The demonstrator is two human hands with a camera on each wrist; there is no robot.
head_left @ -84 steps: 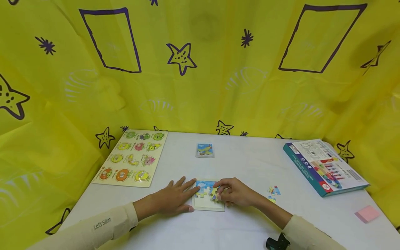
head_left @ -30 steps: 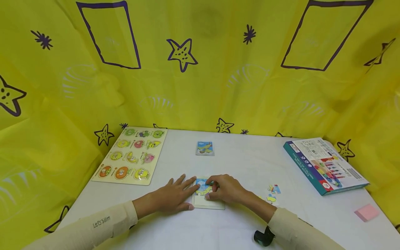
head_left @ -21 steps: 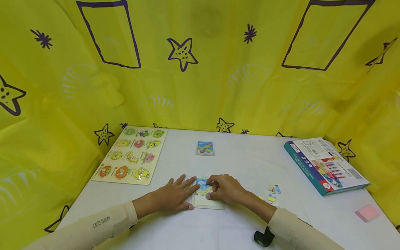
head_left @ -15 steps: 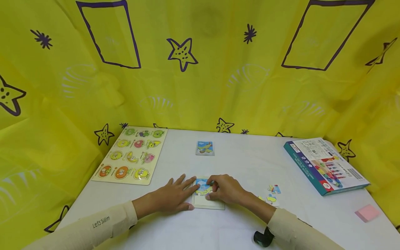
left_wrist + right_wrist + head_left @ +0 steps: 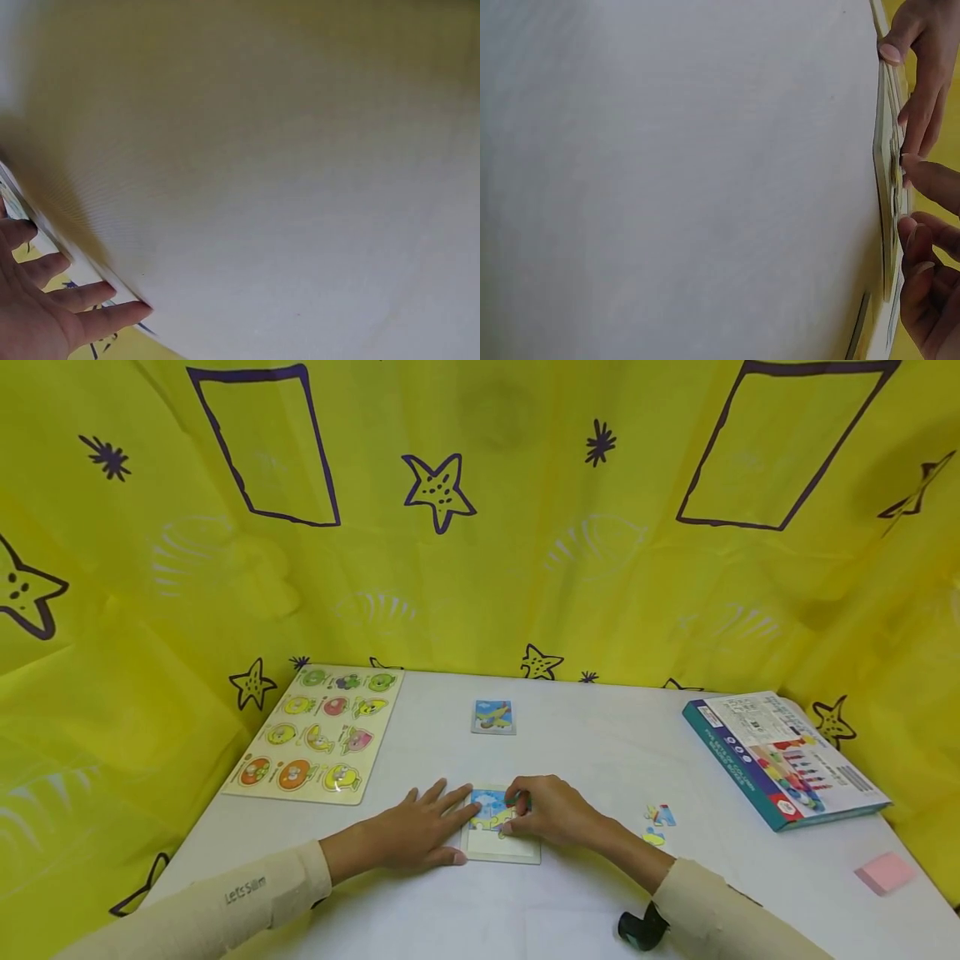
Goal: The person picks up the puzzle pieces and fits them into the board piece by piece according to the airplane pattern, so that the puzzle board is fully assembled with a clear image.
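Observation:
A small jigsaw puzzle tray [image 5: 501, 852] lies on the white table in front of me, its upper part filled with blue and yellow pieces and its lower strip bare. My left hand [image 5: 411, 833] lies flat with spread fingers, fingertips and thumb along the tray's left edge. Over the tray's right side, my right hand [image 5: 558, 810] pinches a puzzle piece [image 5: 895, 161], mostly hidden by its fingers, close down on the tray. Several loose puzzle pieces [image 5: 660, 815] lie on the table to the right of that hand.
Behind the tray lies a small finished picture of an airplane [image 5: 493, 716]. A fruit puzzle board [image 5: 318, 739] lies at the back left. At the right are a teal-edged box [image 5: 783, 760] and a pink block [image 5: 885, 872]. A yellow curtain [image 5: 495, 568] closes off the back.
My right hand brought a yellow piece down onto the tray's right side, pressed there, and has now shifted slightly right. The left hand has stayed on the tray's edge.

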